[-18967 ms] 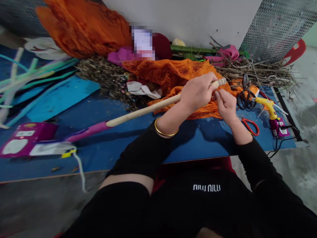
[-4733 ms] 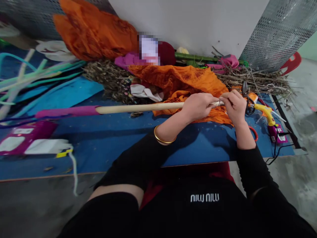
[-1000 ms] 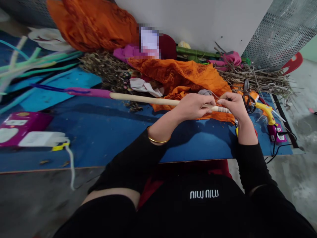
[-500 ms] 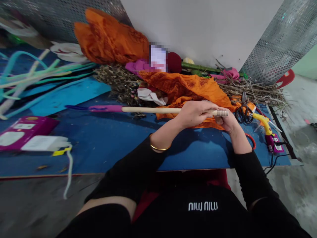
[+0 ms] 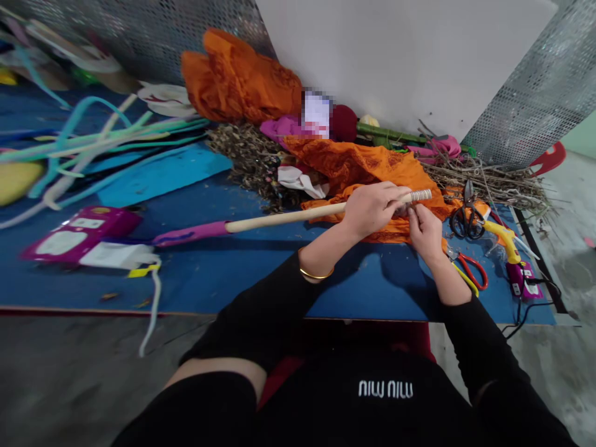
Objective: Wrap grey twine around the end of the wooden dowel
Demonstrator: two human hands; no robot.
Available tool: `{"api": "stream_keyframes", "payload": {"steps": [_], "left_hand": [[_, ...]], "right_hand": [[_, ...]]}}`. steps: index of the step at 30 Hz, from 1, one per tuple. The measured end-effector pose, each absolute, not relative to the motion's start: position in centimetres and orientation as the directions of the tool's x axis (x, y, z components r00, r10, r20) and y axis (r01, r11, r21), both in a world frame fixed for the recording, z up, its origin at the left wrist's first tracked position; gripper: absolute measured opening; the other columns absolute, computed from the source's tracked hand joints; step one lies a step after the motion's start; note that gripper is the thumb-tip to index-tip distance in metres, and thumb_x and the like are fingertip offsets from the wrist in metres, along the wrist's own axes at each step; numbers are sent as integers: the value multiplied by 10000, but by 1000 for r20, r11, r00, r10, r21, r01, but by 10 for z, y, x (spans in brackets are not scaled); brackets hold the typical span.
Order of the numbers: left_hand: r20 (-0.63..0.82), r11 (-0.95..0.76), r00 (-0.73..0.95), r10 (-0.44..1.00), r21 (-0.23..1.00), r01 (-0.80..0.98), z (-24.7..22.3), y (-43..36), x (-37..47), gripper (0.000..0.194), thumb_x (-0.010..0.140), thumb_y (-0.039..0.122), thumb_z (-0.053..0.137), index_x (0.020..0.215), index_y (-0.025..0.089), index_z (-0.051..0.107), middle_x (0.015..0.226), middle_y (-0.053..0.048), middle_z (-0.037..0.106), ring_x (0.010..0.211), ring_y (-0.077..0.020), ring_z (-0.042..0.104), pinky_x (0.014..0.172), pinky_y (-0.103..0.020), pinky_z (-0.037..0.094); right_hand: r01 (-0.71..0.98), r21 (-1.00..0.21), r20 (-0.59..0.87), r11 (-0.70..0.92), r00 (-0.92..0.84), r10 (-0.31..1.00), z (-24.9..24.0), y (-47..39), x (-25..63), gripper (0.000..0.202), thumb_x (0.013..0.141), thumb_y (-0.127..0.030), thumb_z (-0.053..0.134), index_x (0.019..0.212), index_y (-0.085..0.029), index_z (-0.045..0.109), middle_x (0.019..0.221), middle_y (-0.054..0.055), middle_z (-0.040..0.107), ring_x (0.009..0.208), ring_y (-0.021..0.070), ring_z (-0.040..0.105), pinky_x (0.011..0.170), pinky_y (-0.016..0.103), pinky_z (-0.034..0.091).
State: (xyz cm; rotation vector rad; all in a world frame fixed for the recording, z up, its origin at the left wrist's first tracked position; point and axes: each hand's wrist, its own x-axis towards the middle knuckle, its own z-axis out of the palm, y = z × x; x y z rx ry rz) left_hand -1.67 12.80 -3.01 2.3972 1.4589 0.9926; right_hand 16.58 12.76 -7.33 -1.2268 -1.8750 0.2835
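Note:
A long pale wooden stick lies slantwise over the blue table, its right end raised. Purple wrapping with a dark blue line covers its left part. My left hand is closed around the stick near the right end. Just past those fingers, thin windings circle the stick's tip. Below the tip, my right hand is closed, thumb against fingers; whatever it pinches is too small to make out. Orange cloth is spread behind and under both hands.
Black-handled shears, a yellow glue gun and red-handled pliers lie at the right. Dry twigs line the back. At the left are foam-like strips, a blue sheet and a purple package.
The stick has tilted, its right end now higher and its left end lower. My right hand has moved from around the tip to just below it. The camera view has shifted left.

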Motion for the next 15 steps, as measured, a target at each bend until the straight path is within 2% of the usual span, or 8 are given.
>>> {"api": "stream_keyframes", "payload": {"steps": [3, 9, 12, 15], "left_hand": [[472, -508, 298, 830, 415, 755, -36, 130, -13, 346, 989, 237, 588, 1288, 281, 757, 1191, -38, 797, 1032, -218, 749, 821, -298, 520], [514, -531, 296, 805, 402, 746, -53, 136, -7, 334, 1011, 296, 534, 1251, 264, 765, 1157, -54, 805, 995, -209, 743, 779, -292, 509], [489, -519, 302, 818, 402, 754, -56, 138, -7, 316, 1009, 295, 531, 1203, 272, 780, 1141, -50, 805, 978, -214, 740, 767, -297, 503], [456, -506, 314, 833, 396, 767, -52, 138, -8, 306, 1015, 312, 534, 1189, 272, 783, 1131, -54, 800, 976, -225, 738, 761, -307, 494]], "right_hand": [[660, -523, 559, 539, -211, 802, -72, 127, 168, 273, 984, -352, 438, 732, -247, 458, 653, -10, 514, 605, 147, 446, 617, 295, 334], [620, -547, 568, 562, -219, 794, -78, 131, 167, 316, 1013, -352, 429, 720, -243, 476, 649, -10, 527, 610, 144, 477, 622, 287, 372], [649, -527, 570, 549, -211, 795, -80, 132, 166, 328, 1027, -358, 403, 740, -241, 507, 674, 4, 571, 628, 149, 494, 635, 289, 385], [705, -441, 556, 555, -271, 786, -74, 133, 173, 302, 1037, -359, 420, 816, -229, 580, 760, 35, 653, 693, 161, 552, 665, 290, 398]]}}
